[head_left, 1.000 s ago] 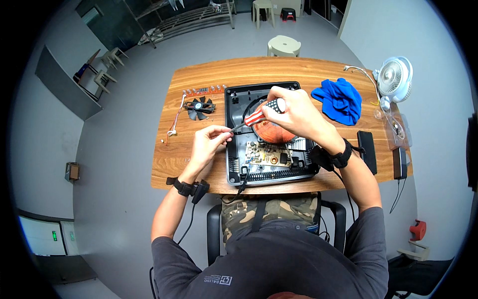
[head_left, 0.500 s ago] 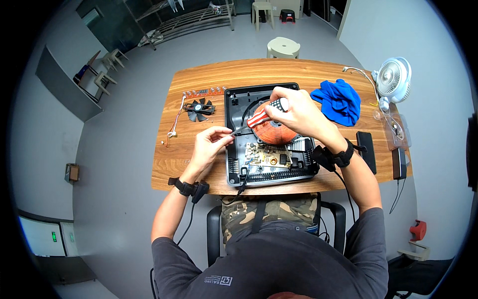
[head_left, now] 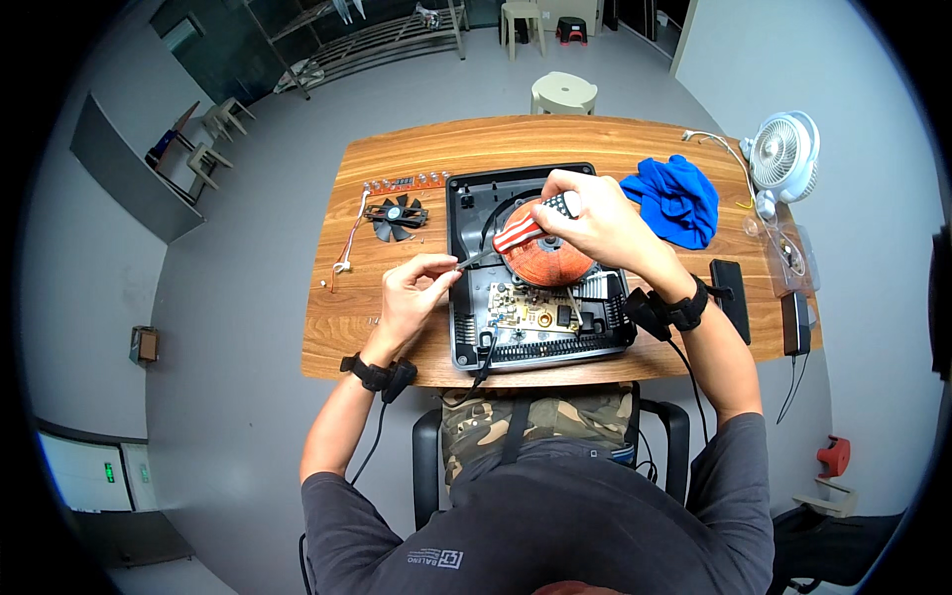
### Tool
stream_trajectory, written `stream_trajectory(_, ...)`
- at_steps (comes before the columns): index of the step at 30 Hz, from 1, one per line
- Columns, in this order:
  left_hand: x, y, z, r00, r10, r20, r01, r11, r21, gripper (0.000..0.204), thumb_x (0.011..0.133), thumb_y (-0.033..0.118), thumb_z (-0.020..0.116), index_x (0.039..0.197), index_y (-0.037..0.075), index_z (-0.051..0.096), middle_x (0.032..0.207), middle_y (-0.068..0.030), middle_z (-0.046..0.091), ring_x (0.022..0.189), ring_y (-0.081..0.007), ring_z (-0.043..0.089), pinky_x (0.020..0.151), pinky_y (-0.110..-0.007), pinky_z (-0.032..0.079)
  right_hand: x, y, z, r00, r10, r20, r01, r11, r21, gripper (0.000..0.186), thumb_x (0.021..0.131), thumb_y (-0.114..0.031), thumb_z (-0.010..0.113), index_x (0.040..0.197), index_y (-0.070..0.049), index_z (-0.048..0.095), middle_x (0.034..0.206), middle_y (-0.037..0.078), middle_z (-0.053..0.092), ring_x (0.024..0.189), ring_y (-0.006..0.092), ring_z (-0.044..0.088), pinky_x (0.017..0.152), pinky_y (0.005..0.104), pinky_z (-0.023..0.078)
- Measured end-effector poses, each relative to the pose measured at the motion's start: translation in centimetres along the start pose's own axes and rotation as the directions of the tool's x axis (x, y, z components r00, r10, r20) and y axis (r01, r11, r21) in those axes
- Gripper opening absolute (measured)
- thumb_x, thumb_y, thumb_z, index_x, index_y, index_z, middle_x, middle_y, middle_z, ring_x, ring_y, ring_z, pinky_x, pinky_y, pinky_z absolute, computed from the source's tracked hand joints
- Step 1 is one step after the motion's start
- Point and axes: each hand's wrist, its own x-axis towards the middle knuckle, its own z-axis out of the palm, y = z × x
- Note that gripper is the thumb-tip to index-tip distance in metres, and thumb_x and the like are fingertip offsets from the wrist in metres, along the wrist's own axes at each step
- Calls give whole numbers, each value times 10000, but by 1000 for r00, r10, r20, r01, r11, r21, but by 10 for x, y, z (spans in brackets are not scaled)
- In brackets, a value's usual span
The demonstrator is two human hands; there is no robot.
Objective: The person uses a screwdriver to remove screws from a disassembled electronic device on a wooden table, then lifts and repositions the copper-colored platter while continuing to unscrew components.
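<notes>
My right hand is wrapped round the red-and-white striped handle of a screwdriver, above an orange copper coil. Its shaft slants down to the left, over the left wall of an open black appliance housing. At the shaft's tip, the thumb and fingers of my left hand are pinched together; whatever is between them is too small to make out. Inside the housing, a circuit board sits in front of the coil, with a black cord leading out at the front.
Left of the housing lie a black cooling fan, a narrow orange circuit strip and a wire lead. To the right are a blue cloth, a black phone-like slab, a plastic box and a white desk fan.
My left hand and the screwdriver's tip have shifted very slightly left together. My right hand keeps its grip on the handle; the parts on the table stay put.
</notes>
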Motion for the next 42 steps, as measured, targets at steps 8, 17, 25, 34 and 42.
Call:
stream_trajectory(8,3,6,1,999,32,18,-34,997,71,238,886,-22,777,1121,-27,736,1030,-101,773,912,-144,744,812,-258,596,-1,-1,1,1000,4,15,-5,1000,12,377,947,-360,719,935,13,670,722,110,685,662,162,661,610,320,497)
stream_trajectory(17,1,-7,2,988,-133,73,146,967,-208,167,924,-38,733,1091,-40,728,1010,-151,770,900,-194,757,795,-300,624,-6,5,1,998,63,2,-63,994,92,341,989,-347,693,931,-12,659,714,46,673,644,99,630,578,277,479)
stream_trajectory(25,3,-4,6,982,-185,45,190,925,-329,126,954,-20,707,1074,-52,729,975,-167,771,837,-198,760,723,-284,626,-7,9,0,997,81,-12,-80,991,108,316,996,-338,688,933,-29,659,710,24,657,623,75,604,553,258,456)
stream_trajectory(34,4,-4,5,971,-227,79,240,922,-304,109,960,1,711,1058,-46,726,949,-160,771,781,-181,749,672,-274,609,-7,7,0,993,113,-12,-111,987,118,341,976,-349,702,910,-14,679,724,68,689,643,128,649,594,295,489)
stream_trajectory(42,2,-4,4,965,-219,144,238,962,-135,160,935,22,749,1089,-17,731,995,-114,771,853,-146,739,716,-254,597,-8,4,0,996,90,-23,-88,992,86,360,942,-360,724,873,-9,688,732,104,710,671,182,688,634,332,520)
